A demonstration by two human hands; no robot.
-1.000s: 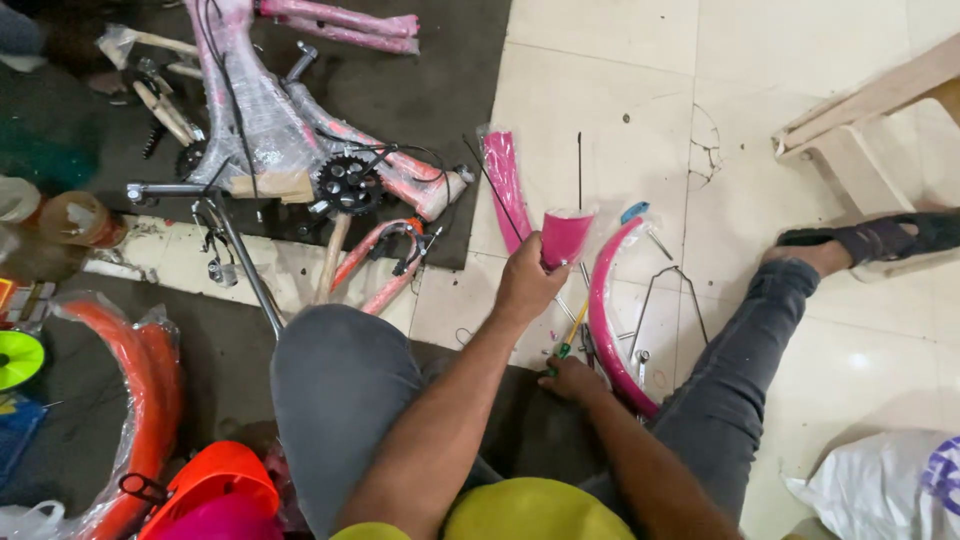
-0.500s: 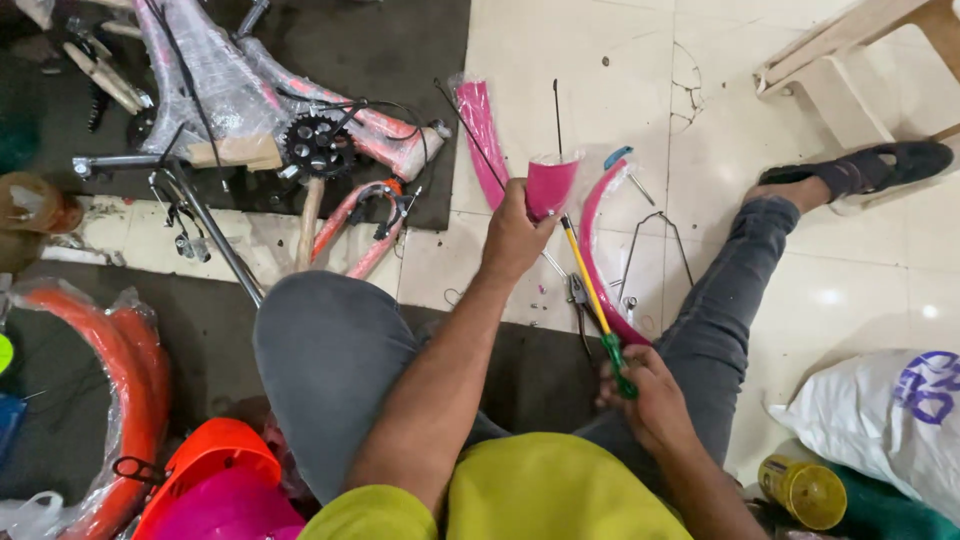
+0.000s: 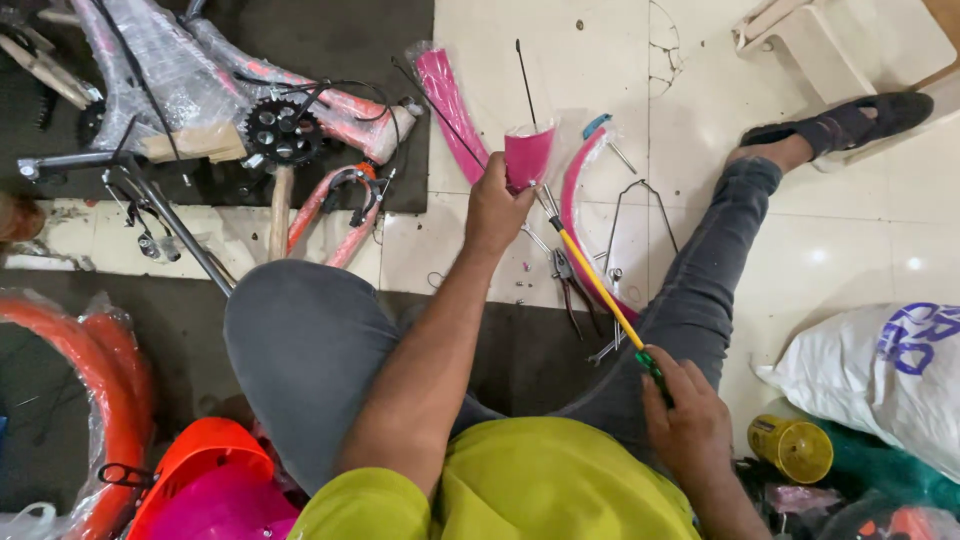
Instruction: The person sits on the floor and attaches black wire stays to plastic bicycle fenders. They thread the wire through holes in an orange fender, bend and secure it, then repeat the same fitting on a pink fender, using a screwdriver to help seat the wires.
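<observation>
I sit on the floor with my legs spread. My left hand (image 3: 497, 208) grips the near end of a pink plastic-wrapped mudguard piece (image 3: 528, 154), held upright above the tiles. My right hand (image 3: 685, 420) holds the green handle of a long yellow-shafted screwdriver (image 3: 598, 290), whose tip reaches the mudguard's lower edge by my left hand. A curved pink mudguard (image 3: 572, 210) lies on the floor under the screwdriver. Pliers (image 3: 570, 290) and small loose screws lie on the tiles between my knees.
A wrapped pink bicycle frame with chainring (image 3: 275, 128) lies on a dark mat at top left, next to a pink fork (image 3: 335, 212). Orange tyres (image 3: 95, 390) sit at left, orange and pink baskets (image 3: 205, 480) near my knee. A white sack (image 3: 885, 370) and yellow can (image 3: 795, 448) sit right.
My right hand picked the screwdriver up from the floor and drew back toward my body, bringing its tip against the mudguard piece. My left hand kept holding the pink piece.
</observation>
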